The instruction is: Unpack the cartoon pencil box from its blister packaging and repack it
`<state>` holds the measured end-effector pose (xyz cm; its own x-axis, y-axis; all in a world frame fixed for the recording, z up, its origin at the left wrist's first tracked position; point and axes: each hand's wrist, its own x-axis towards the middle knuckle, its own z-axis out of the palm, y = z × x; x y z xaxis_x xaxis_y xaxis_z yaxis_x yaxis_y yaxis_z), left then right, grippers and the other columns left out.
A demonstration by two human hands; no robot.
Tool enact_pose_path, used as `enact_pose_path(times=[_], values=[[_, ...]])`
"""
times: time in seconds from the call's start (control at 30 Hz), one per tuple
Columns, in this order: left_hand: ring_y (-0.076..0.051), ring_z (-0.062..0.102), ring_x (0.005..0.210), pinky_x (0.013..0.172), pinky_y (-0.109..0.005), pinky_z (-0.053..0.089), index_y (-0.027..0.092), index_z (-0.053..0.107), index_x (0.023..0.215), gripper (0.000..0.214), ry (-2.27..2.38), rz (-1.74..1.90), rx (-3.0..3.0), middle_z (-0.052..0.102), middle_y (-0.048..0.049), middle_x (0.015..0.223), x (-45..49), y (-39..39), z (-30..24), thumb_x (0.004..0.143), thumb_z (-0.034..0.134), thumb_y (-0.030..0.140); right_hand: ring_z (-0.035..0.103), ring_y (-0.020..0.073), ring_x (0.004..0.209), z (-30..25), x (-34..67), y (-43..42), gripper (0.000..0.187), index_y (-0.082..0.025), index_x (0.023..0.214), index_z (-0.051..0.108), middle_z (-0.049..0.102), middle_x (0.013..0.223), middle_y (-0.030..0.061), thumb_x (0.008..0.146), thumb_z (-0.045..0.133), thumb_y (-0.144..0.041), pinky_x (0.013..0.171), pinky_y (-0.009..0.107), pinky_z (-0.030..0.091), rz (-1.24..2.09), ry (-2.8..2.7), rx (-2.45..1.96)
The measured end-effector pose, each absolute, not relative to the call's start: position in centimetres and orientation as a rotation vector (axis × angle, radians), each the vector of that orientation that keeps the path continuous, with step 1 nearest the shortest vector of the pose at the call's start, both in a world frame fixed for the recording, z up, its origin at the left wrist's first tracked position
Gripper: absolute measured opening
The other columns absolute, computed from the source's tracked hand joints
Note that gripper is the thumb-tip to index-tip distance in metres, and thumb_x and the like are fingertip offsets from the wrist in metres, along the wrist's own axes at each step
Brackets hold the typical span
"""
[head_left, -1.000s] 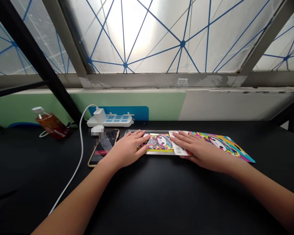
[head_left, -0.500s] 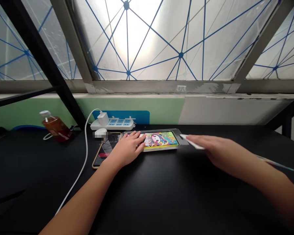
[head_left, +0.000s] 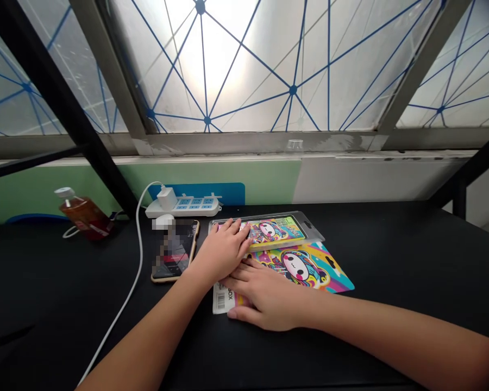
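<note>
A clear plastic package [head_left: 312, 230] with a bright cartoon-printed box in it lies flat on the black desk [head_left: 375, 260]. My left hand [head_left: 225, 247] rests on its left end with the fingers spread. In front of the package, partly beneath its near edge, lies a colourful cardboard backing card [head_left: 297, 266] with the same cartoon figure and a hang hole at the right. My right hand [head_left: 264, 296] lies flat on the card's left part, fingers stretched out, close against my left hand. A barcode shows at the card's lower left corner.
A phone [head_left: 175, 252] lies left of my hands beside a small white object [head_left: 163, 221]. Behind stands a white power strip [head_left: 195, 206] with a plugged-in charger [head_left: 167, 199]; its white cable [head_left: 139, 260] runs toward me. A tilted drink bottle [head_left: 85, 217] is at the left.
My right hand has swung from the right to beside my left hand. The card, held edge-on before, now lies face up on the desk. The view has shifted slightly.
</note>
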<state>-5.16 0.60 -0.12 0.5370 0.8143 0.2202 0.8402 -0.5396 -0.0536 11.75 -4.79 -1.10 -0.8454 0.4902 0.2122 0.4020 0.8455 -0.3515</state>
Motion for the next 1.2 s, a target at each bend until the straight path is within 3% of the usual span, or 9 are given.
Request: enact_pose_path(times=[0.1,0.23,0.37,0.43,0.53,0.67,0.8,1.07,1.2], values=[[-0.035,0.042,0.144,0.110,-0.058,0.040,0.018,0.050,0.147,0.049,-1.422,-0.235,-2.612,0.050,-0.0149,0.154,-5.2,0.7,-0.2,0.107,0.031,0.039,0.043,0.0241,0.143,-1.5,11.7,-4.5,0.051,-0.022,0.145,0.051,0.055,0.150,0.0116,0.100,0.046,-0.046,0.118,0.044,0.035,0.460,-2.688,-0.644],[-0.033,0.043,0.144,0.111,-0.058,0.038,0.018,0.048,0.148,0.049,-1.409,-0.225,-2.593,0.049,-0.0153,0.155,-5.4,0.6,-0.1,0.108,0.028,0.038,0.065,0.0211,0.108,-2.1,11.9,-4.8,0.028,-0.020,0.110,0.070,0.074,0.114,0.0097,0.098,0.047,-0.029,0.100,0.039,0.049,0.383,-2.570,-0.553],[-0.036,0.041,0.144,0.115,-0.070,0.024,0.020,0.047,0.150,0.053,-1.464,-0.273,-2.521,0.046,-0.0158,0.156,-5.9,0.3,-0.1,0.107,0.030,0.047,0.064,0.0219,0.086,-0.3,13.7,-3.0,0.029,-0.021,0.092,0.070,0.073,0.089,0.0086,0.100,0.042,-0.026,0.081,0.039,0.051,0.107,-2.469,-0.645],[-0.037,0.041,0.144,0.115,-0.070,0.023,0.021,0.046,0.150,0.056,-1.496,-0.281,-2.509,0.047,-0.0156,0.156,-6.1,0.2,-0.1,0.106,0.031,0.052,0.062,0.0232,0.087,1.1,15.7,-0.8,0.031,-0.020,0.091,0.070,0.071,0.091,0.0099,0.101,0.042,-0.029,0.081,0.039,0.049,0.003,-2.434,-0.847],[-0.035,0.045,0.141,0.113,-0.063,0.033,0.022,0.047,0.149,0.057,-1.520,-0.252,-2.544,0.050,-0.0150,0.153,-6.2,0.3,0.0,0.105,0.031,0.054,0.061,0.0286,0.101,2.2,19.4,3.1,0.033,-0.018,0.105,0.072,0.068,0.107,0.0142,0.099,0.048,-0.040,0.090,0.045,0.048,-0.044,-2.449,-1.197],[-0.035,0.046,0.140,0.112,-0.057,0.038,0.019,0.048,0.148,0.057,-1.508,-0.234,-2.564,0.051,-0.0156,0.152,-6.0,0.5,-0.1,0.106,0.030,0.053,0.058,0.0324,0.110,1.8,22.9,6.7,0.057,-0.021,0.121,0.068,0.062,0.116,0.0147,0.090,0.053,-0.066,0.094,0.047,0.049,0.235,-2.585,-1.361],[-0.035,0.046,0.139,0.112,-0.057,0.038,0.020,0.047,0.149,0.057,-1.503,-0.252,-2.557,0.052,-0.0153,0.152,-5.8,0.5,-0.1,0.106,0.030,0.053,0.053,0.0355,0.117,1.6,23.4,7.1,0.068,-0.021,0.126,0.066,0.058,0.121,0.0158,0.085,0.055,-0.074,0.100,0.052,0.045,0.298,-2.628,-1.402],[-0.034,0.043,0.141,0.115,-0.066,0.028,0.021,0.042,0.151,0.058,-1.535,-0.301,-2.562,0.051,-0.0140,0.152,-5.9,0.6,-0.2,0.105,0.033,0.054,0.053,0.0362,0.110,0.2,22.9,7.9,0.067,-0.023,0.108,0.071,0.058,0.114,0.0144,0.074,0.063,-0.080,0.094,0.053,0.045,0.121,-2.489,-1.458],[-0.034,0.040,0.144,0.117,-0.067,0.024,0.022,0.033,0.156,0.063,-1.550,-0.412,-2.543,0.049,-0.0131,0.155,-6.3,0.5,0.1,0.104,0.038,0.055,0.051,0.0384,0.115,0.1,22.7,7.2,0.061,-0.022,0.107,0.067,0.057,0.120,0.0157,0.071,0.074,-0.072,0.097,0.056,0.043,0.032,-2.433,-1.414]])
